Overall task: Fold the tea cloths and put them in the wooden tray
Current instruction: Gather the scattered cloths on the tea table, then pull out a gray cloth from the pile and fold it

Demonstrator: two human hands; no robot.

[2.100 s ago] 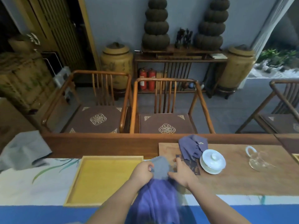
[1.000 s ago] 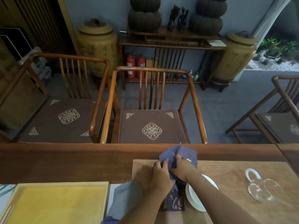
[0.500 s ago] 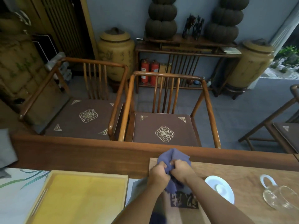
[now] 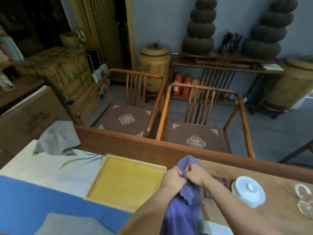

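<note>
My left hand (image 4: 173,177) and my right hand (image 4: 196,175) are pressed together, both gripping a bunched blue-purple tea cloth (image 4: 189,163) just above the table. A larger purple cloth (image 4: 179,216) hangs below them toward the near edge. The wooden tray (image 4: 126,181) with a yellow base lies directly left of my hands, with nothing in it. A crumpled grey cloth (image 4: 57,139) rests at the far left corner of the table. Another grey cloth (image 4: 67,224) lies at the near edge, partly cut off.
A white lidded cup on a saucer (image 4: 248,190) and a glass pitcher (image 4: 304,200) stand to the right on the wooden board. Two wooden armchairs (image 4: 194,138) face the table's far side. A blue and white painted runner (image 4: 33,192) covers the left part.
My hands left the large purple cloth, reached to the bunched blue cloth at the back, grasped it and drew it nearer. The view swung left, showing the tray and grey cloth again.
</note>
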